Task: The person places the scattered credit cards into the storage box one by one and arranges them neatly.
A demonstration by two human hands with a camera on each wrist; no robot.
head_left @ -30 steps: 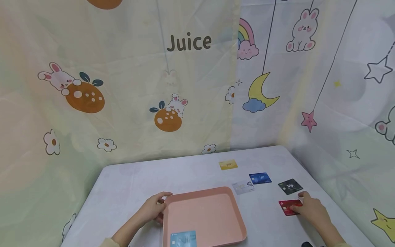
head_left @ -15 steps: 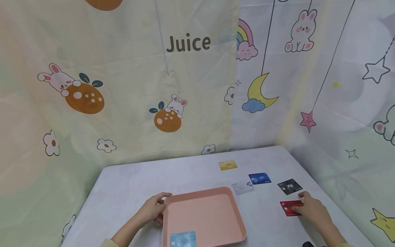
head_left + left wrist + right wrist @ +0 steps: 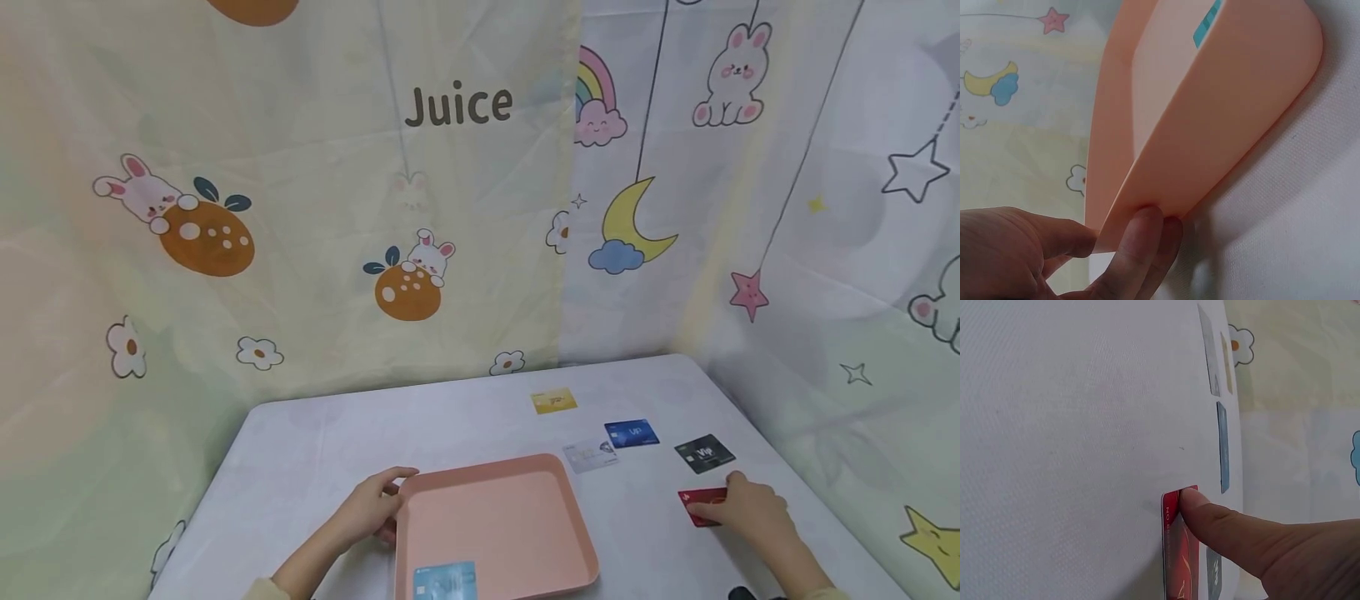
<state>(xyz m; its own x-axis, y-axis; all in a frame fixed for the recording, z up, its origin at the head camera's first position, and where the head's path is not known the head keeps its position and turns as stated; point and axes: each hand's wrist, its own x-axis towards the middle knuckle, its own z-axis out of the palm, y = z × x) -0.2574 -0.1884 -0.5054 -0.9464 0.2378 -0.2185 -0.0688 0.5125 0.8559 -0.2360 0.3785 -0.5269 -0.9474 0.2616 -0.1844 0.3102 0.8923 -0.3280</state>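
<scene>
My left hand grips the far left corner of a pink tray. In the left wrist view its fingers press the outside of the wall, and another digit reaches over the rim. My right hand spans a red bank card on the white table. The right wrist view shows the thumb on the end of this card, at its edge. Part of the card is hidden under the hand. A light blue card lies inside the tray, near its front left.
Beyond the red card lies a black VIP card. A dark blue card, a silver card and a yellow card lie farther left and back. Printed curtains rise behind the table.
My right thumb has slid left across the red card to its left part, covering more of it. The card has barely shifted. My left hand and the tray have stayed put.
</scene>
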